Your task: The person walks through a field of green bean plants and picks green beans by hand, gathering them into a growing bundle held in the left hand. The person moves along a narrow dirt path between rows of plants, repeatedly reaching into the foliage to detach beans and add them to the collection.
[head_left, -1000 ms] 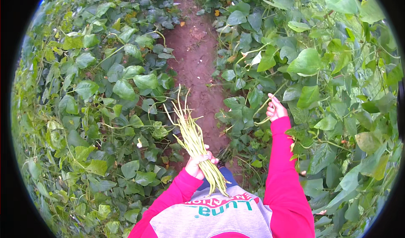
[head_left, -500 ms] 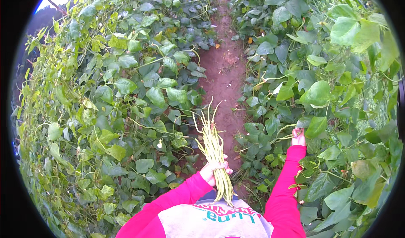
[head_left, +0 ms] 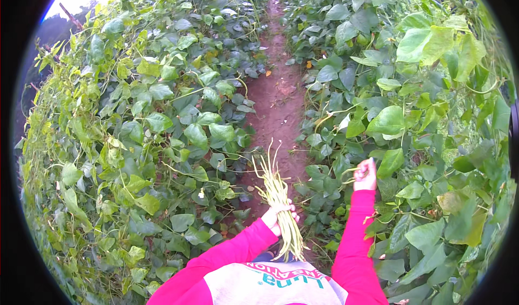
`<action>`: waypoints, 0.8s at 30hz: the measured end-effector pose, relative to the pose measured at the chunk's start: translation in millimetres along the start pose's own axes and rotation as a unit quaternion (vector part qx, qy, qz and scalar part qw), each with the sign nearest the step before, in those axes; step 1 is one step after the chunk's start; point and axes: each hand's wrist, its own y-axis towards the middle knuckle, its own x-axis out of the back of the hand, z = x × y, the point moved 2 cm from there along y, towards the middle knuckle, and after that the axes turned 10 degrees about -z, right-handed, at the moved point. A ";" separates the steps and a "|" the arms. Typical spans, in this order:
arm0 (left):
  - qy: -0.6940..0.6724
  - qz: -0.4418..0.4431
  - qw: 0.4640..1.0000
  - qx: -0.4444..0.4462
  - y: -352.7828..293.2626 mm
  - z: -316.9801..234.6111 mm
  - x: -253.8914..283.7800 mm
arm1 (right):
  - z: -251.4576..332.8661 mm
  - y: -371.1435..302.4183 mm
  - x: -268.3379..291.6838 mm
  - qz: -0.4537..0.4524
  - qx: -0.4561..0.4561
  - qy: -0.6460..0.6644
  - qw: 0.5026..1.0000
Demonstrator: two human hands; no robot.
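A bunch of long, pale green bean pods (head_left: 274, 190) stands upright in front of my chest, its thin tips fanning out at the top. My left hand (head_left: 277, 217) is wrapped round the lower part of the bunch. Farther right, beside the leafy wall, my right hand (head_left: 366, 173) is closed. A slender, curved green bean pod (head_left: 347, 177) pokes out of its left side. A broad green leaf (head_left: 390, 163) hangs just right of that hand.
Dense climbing bean vines (head_left: 157, 124) rise on the left, with another leafy row (head_left: 386, 121) on the right. Between them runs a narrow brown dirt path (head_left: 278, 107). A small white flower (head_left: 201, 193) shows among the left leaves.
My right hand has pulled slightly left and away from the right-hand leaves, with the bean pod in it. The left hand keeps the bunch and has shifted only a little.
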 end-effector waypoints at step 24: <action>0.033 0.109 0.992 0.047 -22.9 -36.0 -50.8 | -4.9 -268.9 -130.4 0.295 0.100 -0.175 0.934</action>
